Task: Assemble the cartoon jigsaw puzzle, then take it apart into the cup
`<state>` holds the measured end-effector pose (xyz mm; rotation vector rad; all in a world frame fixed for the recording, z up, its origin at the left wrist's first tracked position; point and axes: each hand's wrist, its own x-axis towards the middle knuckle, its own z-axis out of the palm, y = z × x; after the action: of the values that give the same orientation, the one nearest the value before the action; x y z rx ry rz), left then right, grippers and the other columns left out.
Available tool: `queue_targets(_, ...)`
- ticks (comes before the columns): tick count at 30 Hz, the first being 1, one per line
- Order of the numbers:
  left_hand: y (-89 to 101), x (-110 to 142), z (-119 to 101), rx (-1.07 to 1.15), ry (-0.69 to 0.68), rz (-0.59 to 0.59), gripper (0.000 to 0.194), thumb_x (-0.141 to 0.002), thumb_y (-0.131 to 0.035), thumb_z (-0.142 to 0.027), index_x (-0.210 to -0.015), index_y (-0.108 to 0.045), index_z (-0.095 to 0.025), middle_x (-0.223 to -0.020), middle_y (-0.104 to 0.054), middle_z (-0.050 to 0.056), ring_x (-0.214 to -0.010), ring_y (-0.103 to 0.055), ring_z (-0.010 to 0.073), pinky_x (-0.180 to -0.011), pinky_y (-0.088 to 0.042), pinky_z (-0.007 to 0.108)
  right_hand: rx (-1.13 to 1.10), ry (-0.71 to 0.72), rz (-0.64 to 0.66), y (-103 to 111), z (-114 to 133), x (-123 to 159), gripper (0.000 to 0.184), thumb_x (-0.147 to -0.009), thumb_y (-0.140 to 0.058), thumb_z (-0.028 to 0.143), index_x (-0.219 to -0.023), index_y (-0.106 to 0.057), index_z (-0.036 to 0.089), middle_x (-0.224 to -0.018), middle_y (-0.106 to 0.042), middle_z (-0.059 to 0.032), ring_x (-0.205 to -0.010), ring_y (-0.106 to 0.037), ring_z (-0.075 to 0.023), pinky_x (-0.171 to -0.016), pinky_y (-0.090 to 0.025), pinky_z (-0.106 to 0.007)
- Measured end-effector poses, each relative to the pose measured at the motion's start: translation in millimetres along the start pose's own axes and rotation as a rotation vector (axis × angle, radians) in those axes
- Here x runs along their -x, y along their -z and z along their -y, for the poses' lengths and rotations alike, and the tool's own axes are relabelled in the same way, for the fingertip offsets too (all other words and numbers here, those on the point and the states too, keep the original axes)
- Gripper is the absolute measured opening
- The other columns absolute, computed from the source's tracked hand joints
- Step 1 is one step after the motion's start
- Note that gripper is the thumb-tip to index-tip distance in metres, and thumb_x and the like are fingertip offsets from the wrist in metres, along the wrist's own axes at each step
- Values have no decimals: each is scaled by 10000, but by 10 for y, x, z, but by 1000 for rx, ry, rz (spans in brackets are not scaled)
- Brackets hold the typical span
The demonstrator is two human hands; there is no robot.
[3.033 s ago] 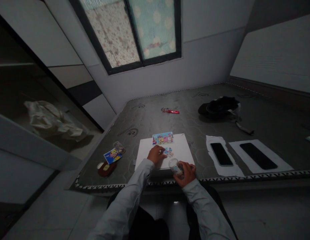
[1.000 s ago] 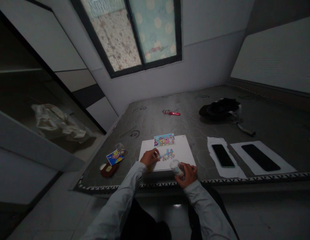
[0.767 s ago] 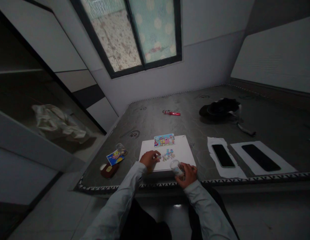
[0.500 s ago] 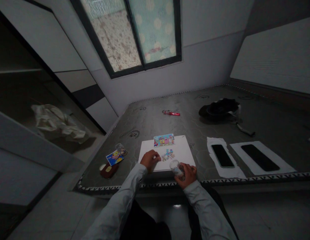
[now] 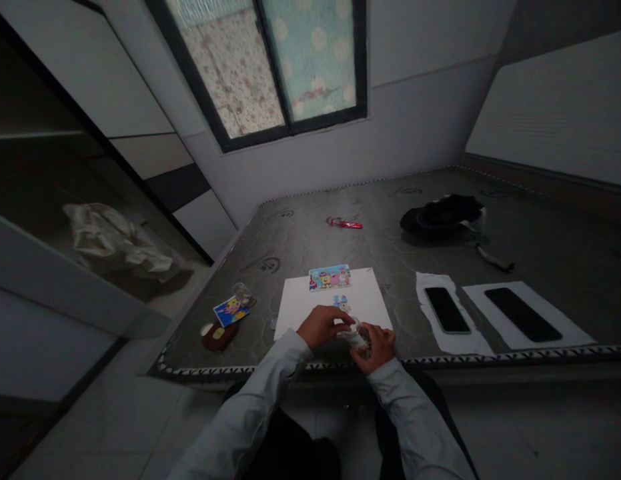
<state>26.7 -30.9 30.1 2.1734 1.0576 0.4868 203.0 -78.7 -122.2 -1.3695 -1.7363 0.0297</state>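
Observation:
My right hand [image 5: 374,347] is wrapped round a small clear jar [image 5: 357,339], tilted, with small pieces inside. At the jar's mouth, my left hand [image 5: 324,327] has its fingers pinched together; what they hold, if anything, is too small to make out. Both hands are over the near edge of a white board [image 5: 295,300]. Several small jigsaw puzzle pieces [image 5: 341,303] lie on the board just beyond my fingers, some of them hidden by my left hand. Behind them rests a colourful cartoon picture card [image 5: 329,278].
Left of the board lie another clear jar [image 5: 243,294], a blue-and-yellow card [image 5: 231,311] and a brown object [image 5: 219,337]. To the right, two phones [image 5: 447,309] rest on white sheets. A dark cap [image 5: 443,217] and a red item [image 5: 346,224] lie farther back on the mattress [image 5: 300,240].
My left hand has moved right, from beside the puzzle pieces on the board to the jar's mouth. My right hand still holds the jar in nearly the same place.

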Motion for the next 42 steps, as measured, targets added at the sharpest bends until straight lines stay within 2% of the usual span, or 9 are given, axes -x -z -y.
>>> queue_targets(4,42,-8,234,44,76,-192,274,-886,-592,-398,-1012,-715,-188,-970,-729,43,-543,-599,79,-626,-513,226,5,33,-13,1,-23,-2,526,-664,-598,382,-1149,-502,202,-1000,-666,-64,-910,-606,-237,-896,-301,-412)
queue_targets(7,66,-3,543,-69,155,-335,241,-879,-603,-372,-997,-712,-193,-961,-715,38,-615,-614,95,-702,-520,247,6,14,-2,21,4,-17,513,-659,-596,368,-1136,-508,202,-988,-669,-57,-917,-605,-235,-899,-295,-410)
queue_targets(9,36,3,749,-155,176,-339,280,-834,-665,-372,-1041,-709,-189,-982,-693,56,-751,-638,131,-756,-516,258,-2,-24,12,38,36,-27,502,-665,-590,363,-1133,-509,201,-1010,-668,-67,-948,-598,-242,-917,-291,-417)
queue_targets(13,-91,-5,982,-238,183,-275,514,-725,-756,-476,-1162,-682,-215,-1058,-636,63,-721,-615,128,-738,-514,275,-13,-41,25,58,71,-37,508,-663,-592,365,-1136,-508,203,-1016,-668,-73,-964,-593,-251,-916,-289,-416)
queue_targets(16,-134,-34,986,-281,181,-260,462,-737,-740,-493,-1114,-712,-228,-1066,-633,56,-707,-606,126,-739,-505,280,-7,-12,2,59,60,-36,502,-658,-590,358,-1129,-509,203,-1000,-669,-70,-943,-598,-249,-902,-291,-410)
queue_targets(23,-47,-105,895,-375,220,-203,227,-800,-696,-356,-975,-738,-216,-920,-674,57,-820,-628,173,-819,-484,291,-19,-36,25,55,61,-21,502,-675,-593,362,-1143,-508,202,-1030,-662,-82,-965,-591,-260,-935,-279,-419)
queue_targets(30,-125,-114,814,-586,129,-106,275,-907,-476,-268,-917,-730,-160,-895,-679,139,-862,-632,235,-828,-477,359,-37,-32,15,42,57,-18,506,-669,-584,348,-1145,-495,204,-997,-664,-62,-942,-604,-244,-911,-286,-419)
queue_targets(34,-105,-98,831,-568,136,-134,326,-944,-424,-293,-992,-727,-182,-946,-695,128,-887,-637,212,-849,-472,332,-20,-1,0,12,-6,-9,518,-655,-601,354,-1139,-506,196,-989,-663,-55,-923,-607,-236,-892,-299,-409)
queue_targets(42,-49,-78,1009,-294,277,-371,275,-908,-523,-365,-1002,-725,-205,-970,-720,53,-870,-646,171,-810,-478,267,-3,3,-6,-11,-29,7,531,-648,-611,363,-1143,-512,201,-1020,-669,-61,-946,-601,-245,-908,-304,-413)
